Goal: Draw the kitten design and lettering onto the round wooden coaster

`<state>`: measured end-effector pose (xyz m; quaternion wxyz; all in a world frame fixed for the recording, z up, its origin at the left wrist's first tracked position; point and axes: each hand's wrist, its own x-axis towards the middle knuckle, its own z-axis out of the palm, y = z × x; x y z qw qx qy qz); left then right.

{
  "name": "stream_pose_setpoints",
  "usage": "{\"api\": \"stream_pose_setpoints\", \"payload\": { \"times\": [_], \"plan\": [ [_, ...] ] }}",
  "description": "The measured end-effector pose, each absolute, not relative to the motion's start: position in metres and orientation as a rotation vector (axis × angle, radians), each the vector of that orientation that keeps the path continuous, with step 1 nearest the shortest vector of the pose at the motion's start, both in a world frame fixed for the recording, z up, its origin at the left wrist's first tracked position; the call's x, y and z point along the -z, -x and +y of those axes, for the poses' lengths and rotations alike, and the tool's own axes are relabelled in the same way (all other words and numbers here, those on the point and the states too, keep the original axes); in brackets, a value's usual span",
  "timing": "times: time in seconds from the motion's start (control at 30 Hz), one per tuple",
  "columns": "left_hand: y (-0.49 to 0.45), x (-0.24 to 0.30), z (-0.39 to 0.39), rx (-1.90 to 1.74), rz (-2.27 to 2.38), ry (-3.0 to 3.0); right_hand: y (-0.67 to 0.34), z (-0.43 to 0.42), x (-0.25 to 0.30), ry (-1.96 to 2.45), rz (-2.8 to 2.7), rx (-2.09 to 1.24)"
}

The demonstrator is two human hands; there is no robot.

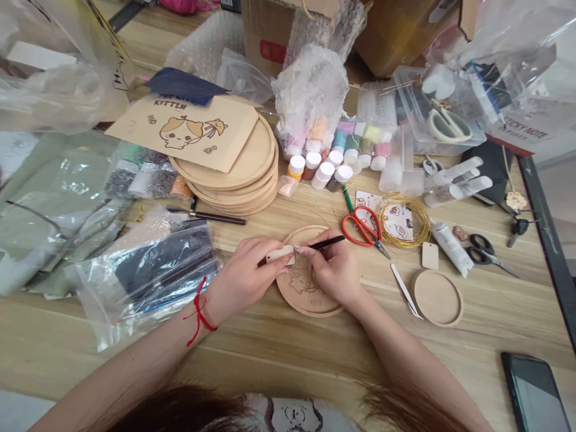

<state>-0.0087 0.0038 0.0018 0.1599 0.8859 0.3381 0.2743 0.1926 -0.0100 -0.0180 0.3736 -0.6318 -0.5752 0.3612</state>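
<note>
Left hand (243,273) pinches a small wooden tag (279,254), its long axis running sideways, above a round wooden coaster (306,300). Right hand (335,267) grips a thin black tool (330,242), its handle angled up and rightward. Beyond the hands, a paper envelope (182,135) reads "KITTEN".

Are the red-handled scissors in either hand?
No, the red-handled scissors lie on the table; the right hand holds a slim black-handled tool.

Red knotted cord (198,311) on left wrist (216,306), white cartoon-print top (294,414), long brown hair (180,411)
</note>
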Motion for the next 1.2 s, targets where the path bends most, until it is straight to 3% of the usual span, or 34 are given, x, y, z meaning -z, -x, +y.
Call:
{"api": "stream_pose_setpoints", "payload": {
  "times": [1.2],
  "plan": [
    [0.0079,0.0017,0.0034,-0.840,0.933,-2.557,-0.1912,-0.0106,0.0199,1.597,-1.525,-0.841]
  ]
}}
